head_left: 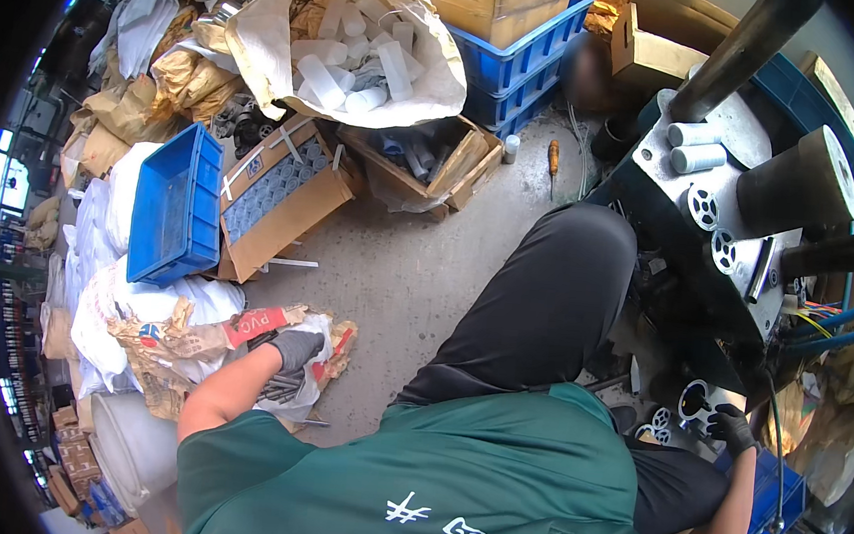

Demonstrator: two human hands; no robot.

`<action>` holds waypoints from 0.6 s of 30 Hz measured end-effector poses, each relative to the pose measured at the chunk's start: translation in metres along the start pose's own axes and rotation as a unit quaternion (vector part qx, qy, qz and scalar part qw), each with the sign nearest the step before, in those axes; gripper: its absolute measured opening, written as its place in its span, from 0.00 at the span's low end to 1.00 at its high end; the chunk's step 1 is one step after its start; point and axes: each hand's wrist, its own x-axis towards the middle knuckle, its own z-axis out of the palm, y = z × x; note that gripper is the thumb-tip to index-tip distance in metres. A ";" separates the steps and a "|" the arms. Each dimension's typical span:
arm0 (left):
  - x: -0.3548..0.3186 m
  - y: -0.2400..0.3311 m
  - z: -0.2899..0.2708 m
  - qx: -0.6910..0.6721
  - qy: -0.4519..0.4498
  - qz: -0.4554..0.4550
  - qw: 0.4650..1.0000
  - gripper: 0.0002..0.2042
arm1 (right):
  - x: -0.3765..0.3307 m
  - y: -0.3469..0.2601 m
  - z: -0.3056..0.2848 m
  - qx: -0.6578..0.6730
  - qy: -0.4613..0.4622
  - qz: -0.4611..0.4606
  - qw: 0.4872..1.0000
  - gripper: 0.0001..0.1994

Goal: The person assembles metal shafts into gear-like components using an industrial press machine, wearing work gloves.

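Note:
My left hand (298, 349), in a grey glove, reaches into a torn paper sack (185, 340) on the floor at the left. Thin dark metal rods (283, 386) show in the sack just below the hand; its fingertips are hidden. On the right, my right hand (732, 429), in a dark glove, has its fingers curled beside a white round ring (695, 397) with a dark middle, low on the machine. What those fingers hold is too small to make out. White spoked discs (660, 420) lie just left of that hand.
A machine plate (669, 181) at the right carries two pale cylinders (697, 148) and spoked discs (724, 250), among thick dark posts (799, 186). A blue crate (176, 207), a cardboard box (282, 195) and a big sack (264, 43) of white tubes stand at left. A screwdriver (554, 162) lies ahead.

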 end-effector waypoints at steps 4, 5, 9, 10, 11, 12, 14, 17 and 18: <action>0.073 0.059 -0.068 -0.094 0.127 0.077 0.984 0.11 | 0.006 -0.016 0.012 0.011 -0.004 -0.019 1.000 0.21; 0.090 0.089 -0.095 -0.116 0.127 0.087 0.981 0.11 | 0.001 -0.019 0.014 0.015 0.003 -0.021 1.000 0.19; 0.210 0.135 -0.095 -0.216 0.188 0.080 0.955 0.18 | 0.008 -0.024 0.008 -0.011 -0.017 -0.033 0.999 0.19; 0.236 0.140 -0.083 -0.156 0.230 0.009 0.961 0.21 | 0.010 -0.023 0.008 -0.031 -0.012 -0.035 0.999 0.19; 0.257 0.146 -0.076 -0.093 0.272 -0.055 0.956 0.24 | 0.011 -0.017 0.000 -0.020 -0.008 -0.038 0.999 0.19; 0.267 0.154 -0.069 -0.092 0.269 -0.047 0.958 0.24 | 0.006 -0.014 -0.002 -0.017 -0.001 -0.033 0.999 0.19; 0.279 0.173 -0.047 -0.066 0.121 -0.143 0.980 0.24 | -0.003 -0.009 -0.008 0.012 0.055 -0.006 0.998 0.18; 0.307 0.151 0.000 -0.080 0.185 -0.179 0.963 0.23 | 0.003 0.013 -0.021 0.043 0.058 0.010 0.997 0.18; 0.308 0.152 0.004 -0.079 0.183 -0.173 0.965 0.23 | 0.000 0.018 -0.023 0.055 0.070 0.031 0.996 0.18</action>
